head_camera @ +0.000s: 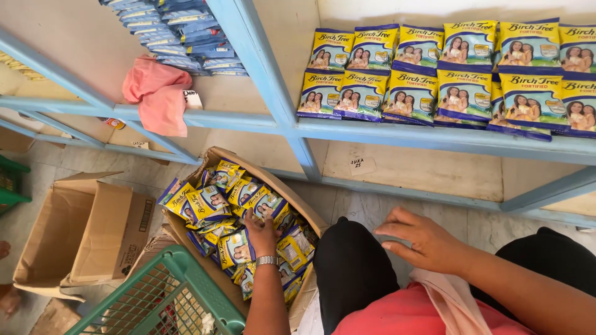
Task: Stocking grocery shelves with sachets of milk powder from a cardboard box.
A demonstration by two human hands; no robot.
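Sachets (239, 208) heaped in one box (273, 177), left hand (261, 232) gripping some, right hand (422, 239) spread empty

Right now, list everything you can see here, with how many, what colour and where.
Shelved sachets: about twelve, yellow and blue, two rows, right shelf.
Boxed sachets: many, yellow and blue, loose in the box.
Open cardboard box: one, brown, on the floor.
Empty cardboard box: one, brown, left floor.
Blue packets: a stack, upper left shelf.
Pink cloth: one, left shelf.
Green basket: one, bottom foreground.
Shelving: blue frame.
Left hand: in the sachet box, wearing a wristwatch.
Right hand: open, on the knee.
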